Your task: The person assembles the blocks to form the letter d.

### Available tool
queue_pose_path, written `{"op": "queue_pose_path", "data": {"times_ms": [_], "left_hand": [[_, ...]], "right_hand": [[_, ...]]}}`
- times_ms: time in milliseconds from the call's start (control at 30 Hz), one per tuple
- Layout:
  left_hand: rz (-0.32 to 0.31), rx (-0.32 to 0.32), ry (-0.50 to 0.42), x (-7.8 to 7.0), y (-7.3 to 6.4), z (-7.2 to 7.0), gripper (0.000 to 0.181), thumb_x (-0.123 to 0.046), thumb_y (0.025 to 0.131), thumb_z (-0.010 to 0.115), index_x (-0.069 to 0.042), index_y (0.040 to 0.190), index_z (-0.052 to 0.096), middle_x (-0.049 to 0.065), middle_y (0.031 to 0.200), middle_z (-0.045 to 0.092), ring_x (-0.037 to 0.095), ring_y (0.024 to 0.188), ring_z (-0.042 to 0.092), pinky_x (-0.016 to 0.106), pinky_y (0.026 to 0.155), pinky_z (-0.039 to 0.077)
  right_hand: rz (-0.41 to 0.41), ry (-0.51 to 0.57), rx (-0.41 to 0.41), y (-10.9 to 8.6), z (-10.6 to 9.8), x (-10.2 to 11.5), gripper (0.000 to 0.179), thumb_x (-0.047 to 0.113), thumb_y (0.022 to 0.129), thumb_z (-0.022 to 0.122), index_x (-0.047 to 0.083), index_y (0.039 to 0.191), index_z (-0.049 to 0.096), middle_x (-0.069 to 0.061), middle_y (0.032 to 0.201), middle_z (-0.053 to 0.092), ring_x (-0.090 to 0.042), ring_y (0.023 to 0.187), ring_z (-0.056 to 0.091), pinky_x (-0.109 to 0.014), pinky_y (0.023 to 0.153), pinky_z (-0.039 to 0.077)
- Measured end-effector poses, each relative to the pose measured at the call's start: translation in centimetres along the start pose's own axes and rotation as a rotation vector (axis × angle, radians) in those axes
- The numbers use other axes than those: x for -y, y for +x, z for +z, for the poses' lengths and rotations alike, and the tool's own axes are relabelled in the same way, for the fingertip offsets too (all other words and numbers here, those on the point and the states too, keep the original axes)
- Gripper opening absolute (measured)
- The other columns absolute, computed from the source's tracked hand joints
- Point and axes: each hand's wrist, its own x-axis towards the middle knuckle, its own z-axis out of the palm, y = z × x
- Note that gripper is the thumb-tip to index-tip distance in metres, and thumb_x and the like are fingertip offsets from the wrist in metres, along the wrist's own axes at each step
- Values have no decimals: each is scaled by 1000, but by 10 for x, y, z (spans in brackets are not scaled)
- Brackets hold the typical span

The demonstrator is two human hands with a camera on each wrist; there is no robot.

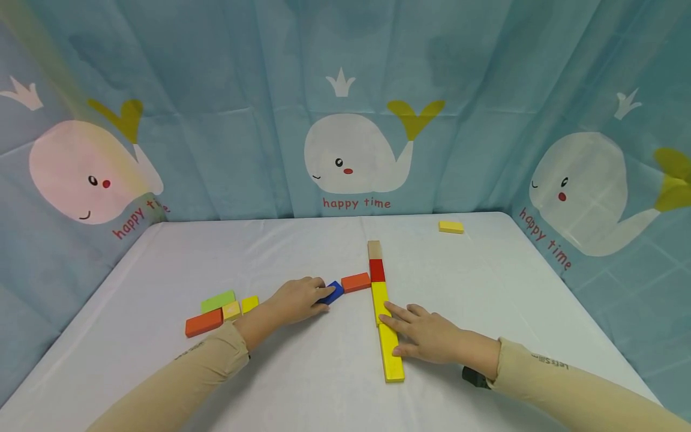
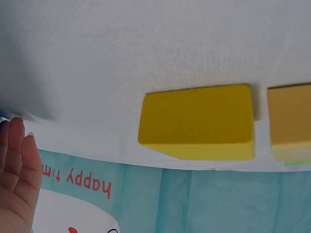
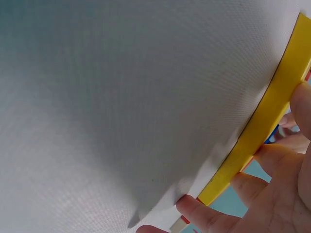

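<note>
My left hand pinches a small blue block, with the index finger over it. The block lies slanted on the table, against the end of an orange block. That orange block reaches to a long row: a natural wood block at the far end, a red block, then two long yellow blocks, the farther and the nearer. Spread fingers of my right hand rest on the yellow blocks near their joint. The left wrist view shows only part of the left hand's fingers.
Left of the left forearm lie a green block, another orange block, a pale yellow block and a yellow block. One more yellow block lies near the back edge. A whale-print curtain surrounds the white table.
</note>
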Motion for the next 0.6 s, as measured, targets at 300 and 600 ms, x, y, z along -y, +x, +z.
{"op": "queue_pose_path", "data": {"times_ms": [300,600], "left_hand": [[0,14,-8,0,2,-1,50,-38,92,66,-10,133,61,9,114,62,20,95,59,33,82,52],[4,42,4,5,10,-12,46,-38,95,62,-13,133,61,8,115,62,20,99,61,35,83,52]], "right_hand": [[7,7,1,-1,0,0,72,54,92,56,20,152,35,-4,159,24,-44,132,38,-61,93,43],[17,65,13,-4,1,1,75,58,91,55,23,153,32,-3,161,19,-44,135,34,-67,95,36]]}}
